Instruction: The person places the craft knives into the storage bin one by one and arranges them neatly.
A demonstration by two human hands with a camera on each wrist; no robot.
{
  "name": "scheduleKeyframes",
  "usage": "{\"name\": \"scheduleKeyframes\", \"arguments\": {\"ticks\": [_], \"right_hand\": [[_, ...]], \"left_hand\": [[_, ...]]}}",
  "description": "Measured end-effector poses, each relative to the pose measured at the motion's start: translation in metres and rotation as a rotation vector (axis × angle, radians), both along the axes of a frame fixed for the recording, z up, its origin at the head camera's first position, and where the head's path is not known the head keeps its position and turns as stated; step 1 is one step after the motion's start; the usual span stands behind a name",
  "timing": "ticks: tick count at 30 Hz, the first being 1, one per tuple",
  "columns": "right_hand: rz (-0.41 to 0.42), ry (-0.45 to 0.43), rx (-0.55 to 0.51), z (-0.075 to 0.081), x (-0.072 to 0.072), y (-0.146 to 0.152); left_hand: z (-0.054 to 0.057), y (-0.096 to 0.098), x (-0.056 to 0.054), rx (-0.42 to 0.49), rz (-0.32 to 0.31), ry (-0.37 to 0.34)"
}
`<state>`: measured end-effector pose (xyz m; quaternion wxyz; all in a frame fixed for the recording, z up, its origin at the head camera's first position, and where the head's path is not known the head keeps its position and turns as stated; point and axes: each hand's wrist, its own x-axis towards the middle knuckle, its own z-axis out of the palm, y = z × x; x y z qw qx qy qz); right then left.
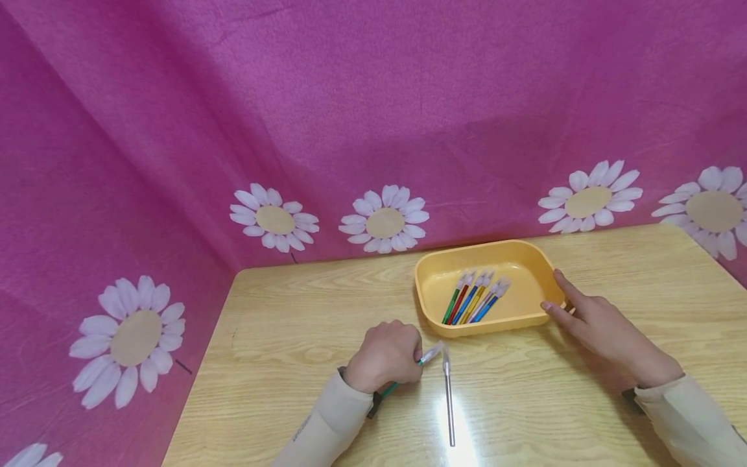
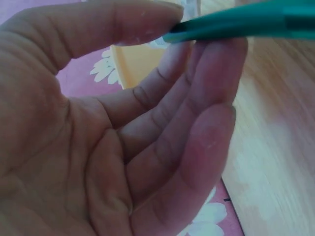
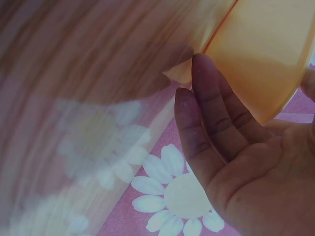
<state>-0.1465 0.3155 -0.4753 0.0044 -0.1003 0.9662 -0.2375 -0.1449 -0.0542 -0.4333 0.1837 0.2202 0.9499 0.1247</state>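
My left hand (image 1: 388,353) pinches a green craft knife (image 2: 256,22) between thumb and fingertips, low over the table in front of the tray. Its clear cap points right, toward the tray. Just right of that hand lies a silver craft knife (image 1: 449,402), its clear cap close to the green one's. With thumb at the rim and fingers against the outer wall, my right hand (image 1: 607,334) grips the right end of a yellow plastic tray (image 1: 528,288). Inside the tray, several capped craft knives (image 1: 475,301) in green, red, blue, gold and pink lie side by side.
A light wood-grain table (image 1: 280,337) carries everything, and glare shines off it near the silver knife. Behind the tray and along the left stands a pink cloth (image 1: 373,130) printed with white daisies; the tray's back edge is close to it.
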Motion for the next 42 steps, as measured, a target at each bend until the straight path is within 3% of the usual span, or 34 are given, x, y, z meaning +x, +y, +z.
{"name": "scheduleKeyframes", "arguments": {"ticks": [9, 22, 32, 42], "right_hand": [[-0.004, -0.011, -0.001, 0.001, 0.000, 0.001], [-0.008, -0.043, -0.006, 0.004, 0.001, 0.003], [-0.007, -0.046, -0.023, 0.003, 0.002, 0.001], [0.002, -0.013, -0.016, 0.000, 0.000, 0.001]], "left_hand": [[0.006, -0.001, -0.003, 0.074, 0.015, 0.010], [0.016, -0.001, -0.004, 0.161, -0.013, 0.066], [0.022, 0.000, -0.012, 0.206, -0.028, 0.082], [0.035, 0.001, -0.021, 0.318, -0.013, 0.091]]}}
